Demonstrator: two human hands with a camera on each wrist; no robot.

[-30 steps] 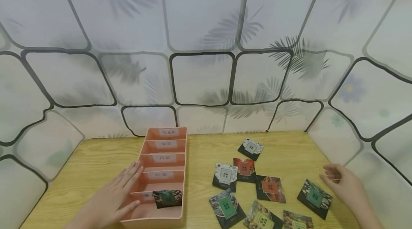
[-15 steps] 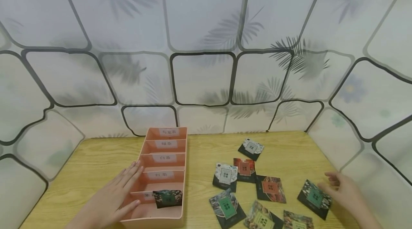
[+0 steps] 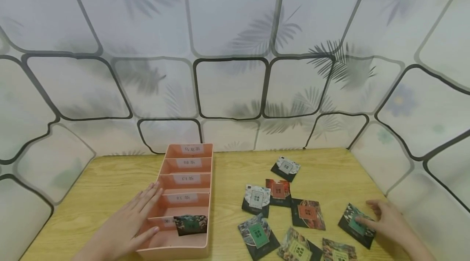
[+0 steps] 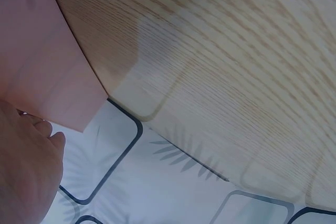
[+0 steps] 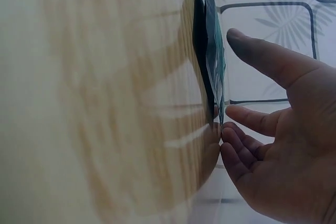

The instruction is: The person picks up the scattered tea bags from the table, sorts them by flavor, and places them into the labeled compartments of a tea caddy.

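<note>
My left hand (image 3: 123, 220) rests along the left side of the pink compartment box (image 3: 209, 212), fingers extended on its rim. In the left wrist view its curved fingertips touch the box's pink wall (image 4: 47, 51). A dark tea sachet with a green label (image 3: 191, 225) leans in the nearest compartment. At the right, my right hand (image 3: 391, 222) is at a black sachet with a green label (image 3: 355, 228) lying on the table. The right wrist view shows several fingertips at the edge of this sachet (image 5: 212, 40), while the thumb hovers just off its face.
Between box and right hand lie several sachets: two white-topped ones (image 3: 256, 199) (image 3: 286, 167), red-labelled ones (image 3: 280, 192) (image 3: 308, 213), a green-labelled one (image 3: 258, 236) and yellow-labelled ones (image 3: 299, 248) near the front edge. A patterned curtain (image 3: 235, 89) encloses the wooden table (image 3: 235, 163) behind and beside.
My right hand has moved left from beside the black green-labelled sachet, its thumb now over the sachet. The left hand and the box stay in place.
</note>
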